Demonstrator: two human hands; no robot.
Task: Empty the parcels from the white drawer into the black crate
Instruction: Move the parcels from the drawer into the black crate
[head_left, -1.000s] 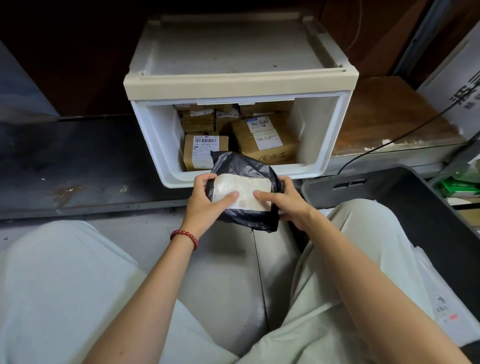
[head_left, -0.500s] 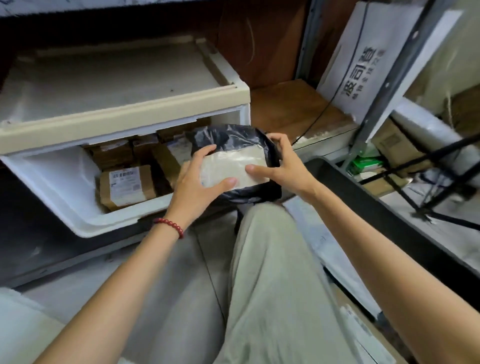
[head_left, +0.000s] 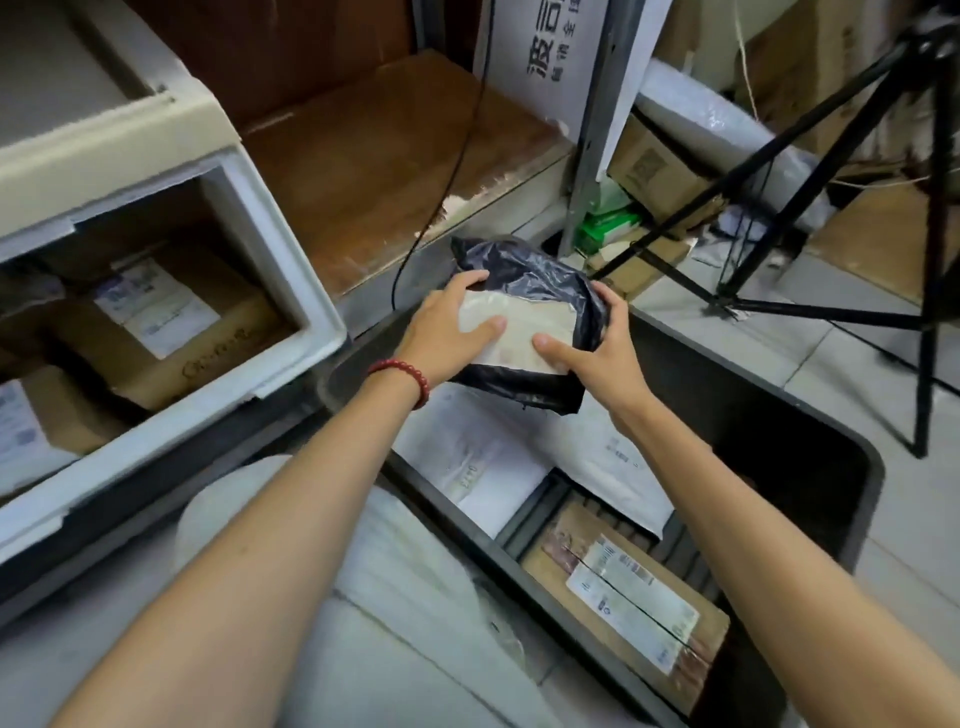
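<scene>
A black plastic parcel (head_left: 550, 280) with a white label hangs over the far end of the black crate (head_left: 810, 415). My left hand (head_left: 447, 327) grips its left side and my right hand (head_left: 597, 348) grips its right side, thumbs on the label. The crate holds white mailers (head_left: 467, 462) and a brown box (head_left: 623, 587) with a label. The white drawer (head_left: 291, 291) stands open at the left with several brown cardboard parcels (head_left: 171, 322) inside.
A black tripod (head_left: 779, 208) stands right of the crate on the tiled floor. A brown shelf board (head_left: 374, 156) with a black cable lies behind. Boxes and a green pack (head_left: 608, 228) sit under the rack. My knees are below the arms.
Both hands carried the black parcel rightward from in front of the drawer to above the crate. The view swung right with them.
</scene>
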